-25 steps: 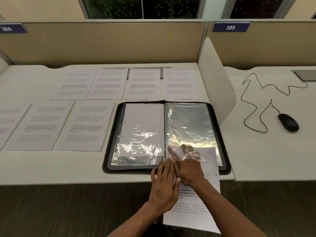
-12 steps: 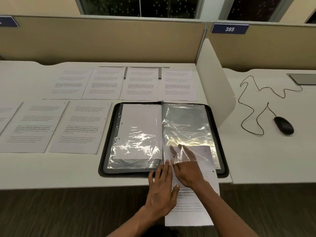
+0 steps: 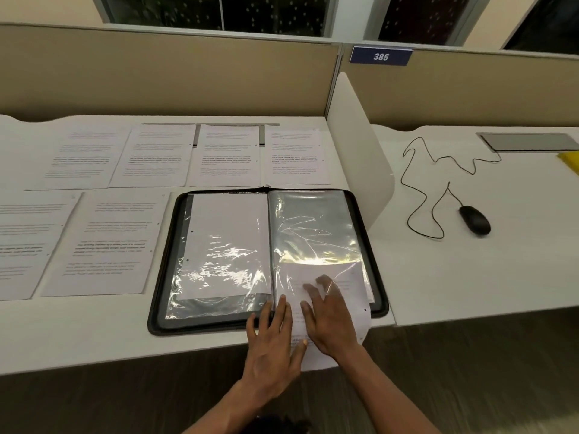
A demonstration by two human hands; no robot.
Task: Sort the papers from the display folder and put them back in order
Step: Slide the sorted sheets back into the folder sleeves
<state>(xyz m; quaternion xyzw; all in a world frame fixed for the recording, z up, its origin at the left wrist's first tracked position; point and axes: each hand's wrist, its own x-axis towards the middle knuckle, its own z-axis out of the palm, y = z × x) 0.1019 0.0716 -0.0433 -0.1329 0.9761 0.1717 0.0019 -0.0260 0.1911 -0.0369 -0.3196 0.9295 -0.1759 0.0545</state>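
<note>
Two bare forearms enter from bottom edge, converging toward centre. Left hand [image 3: 273, 346] palm down, fingers straight and close together, pointing forward, thumb out to right. Right hand [image 3: 332, 321] just beside it, palm down, fingers spread slightly, fingertips [image 3: 322, 281] blurred under clear plastic film. Hands nearly touching, left thumb close by right wrist. Neither hand curled.
</note>
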